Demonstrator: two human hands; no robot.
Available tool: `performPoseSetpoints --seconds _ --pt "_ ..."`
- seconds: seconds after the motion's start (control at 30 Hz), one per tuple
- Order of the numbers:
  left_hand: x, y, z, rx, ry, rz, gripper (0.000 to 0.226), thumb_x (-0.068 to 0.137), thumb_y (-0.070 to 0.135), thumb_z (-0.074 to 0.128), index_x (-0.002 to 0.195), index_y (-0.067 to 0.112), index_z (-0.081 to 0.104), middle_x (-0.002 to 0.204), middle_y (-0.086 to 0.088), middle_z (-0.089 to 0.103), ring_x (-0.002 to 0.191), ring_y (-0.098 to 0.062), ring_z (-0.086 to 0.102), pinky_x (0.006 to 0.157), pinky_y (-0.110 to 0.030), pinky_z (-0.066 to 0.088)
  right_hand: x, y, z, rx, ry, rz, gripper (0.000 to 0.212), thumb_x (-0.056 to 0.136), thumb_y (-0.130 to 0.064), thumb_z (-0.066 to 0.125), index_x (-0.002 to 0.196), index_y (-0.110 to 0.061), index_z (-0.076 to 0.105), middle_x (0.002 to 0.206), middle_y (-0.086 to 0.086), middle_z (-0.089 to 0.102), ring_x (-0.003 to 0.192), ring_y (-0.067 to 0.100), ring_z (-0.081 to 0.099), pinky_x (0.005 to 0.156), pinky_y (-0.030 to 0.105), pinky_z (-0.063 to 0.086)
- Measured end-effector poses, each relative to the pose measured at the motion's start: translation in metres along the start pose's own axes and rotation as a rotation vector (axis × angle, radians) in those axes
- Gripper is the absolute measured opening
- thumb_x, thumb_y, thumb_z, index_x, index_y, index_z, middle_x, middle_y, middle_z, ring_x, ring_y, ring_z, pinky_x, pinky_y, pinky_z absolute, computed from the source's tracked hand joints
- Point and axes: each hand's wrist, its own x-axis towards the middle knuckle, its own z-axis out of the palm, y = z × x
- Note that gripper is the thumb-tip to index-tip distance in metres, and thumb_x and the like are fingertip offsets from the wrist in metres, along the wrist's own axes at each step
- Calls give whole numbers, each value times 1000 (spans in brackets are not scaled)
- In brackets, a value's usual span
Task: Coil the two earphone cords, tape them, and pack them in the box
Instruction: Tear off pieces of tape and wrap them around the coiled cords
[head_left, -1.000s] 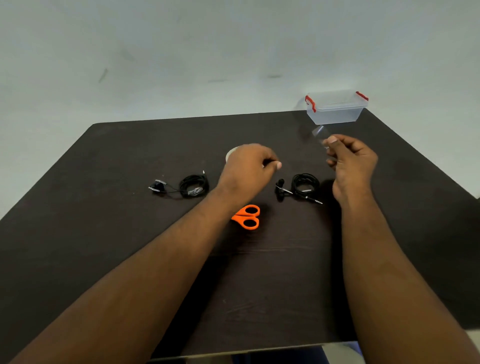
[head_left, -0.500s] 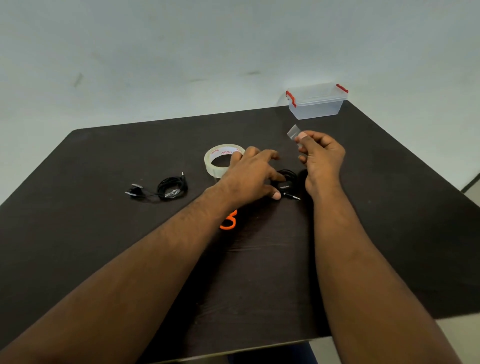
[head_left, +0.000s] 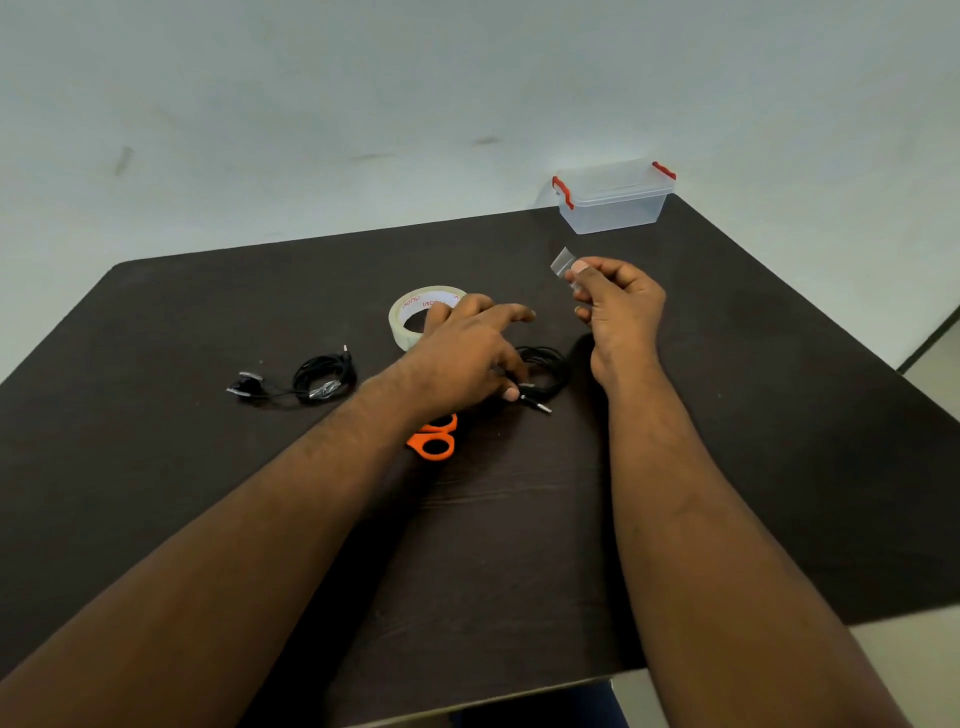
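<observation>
A: Nearest the camera, on the dark table (head_left: 156, 467), two bare forearms reach forward. Landmark is the orange scissors (head_left: 434, 439). Only the handles show; the left forearm covers the rest.

B: Left hand?

A: Left hand (head_left: 467, 353) is just beyond the scissors, palm down, over the near coil. Fingers loosely curled down at the right-hand coiled earphone cord (head_left: 545, 371), thumb tip near its plug. Index finger sticks out forward. Looks like it grips the coil, but the contact is hidden under the hand, so cannot tell for sure.

B: That coil's place?

A: Beyond and right of the scissors, flat on the table, half under the left hand. Metal plug pokes out toward the camera.

B: Other cord?

A: Second coiled earphone cord (head_left: 324, 376) lies well left of the scissors, apart from both hands. Shiny clear strip wraps it near the bottom. Earbuds trail off its left side.

B: Right hand?

A: Right hand (head_left: 621, 312) is raised, beyond and right of the scissors, past the near coil. Thumb and forefinger pinch a short piece of clear tape (head_left: 562, 260); the strip stands up above the fingertips. Other fingers curled in.

B: Farther out?

A: Tape roll (head_left: 410, 312) straight beyond the scissors, lying flat, partly behind the left hand's knuckles. Farthest, beyond and right of the scissors at the table's back corner: clear plastic box (head_left: 613, 200) with red latches, lid on.
</observation>
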Motion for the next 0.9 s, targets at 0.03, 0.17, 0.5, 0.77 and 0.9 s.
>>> performPoseSetpoints --seconds 0.03,0.17,0.5,0.77,0.9 --pt "-4 -5 -3 18 -18 5 19 80 37 72 99 41 72 152 17 26 136 -19 18 103 -46 18 0 0 0 -5 -4 0 8 78 -10 74 79 -18 72 87 13 73 66 9 59 55 22 46" --pt "-20 -25 -9 15 -84 -7 21 76 38 74 95 46 71 154 22 20 140 -15 12 103 -43 12 1 1 1 -38 -13 12 6 79 -12 74 83 -17 73 88 10 73 68 8 59 56 22 47" --pt "-22 37 -7 -2 -42 -409 45 80 67 54 95 29 73 138 6 47 137 -22 29 107 -59 11 -2 1 4 -66 -23 3 6 78 -12 74 83 -16 73 80 7 72 65 7 58 56 23 47" --pt "-35 52 23 62 215 -376 21 92 37 57 105 27 70 146 7 38 136 -23 22 101 -43 13 -10 -1 7 -77 -53 6 7 77 -11 74 84 -13 73 78 5 69 66 7 58 55 20 46" --pt "-37 43 27 81 253 -372 19 92 36 55 100 26 69 151 4 23 136 -25 15 100 -43 17 -14 -2 10 -110 -69 13 6 79 -12 74 84 -16 73 78 2 69 69 7 59 57 19 47"
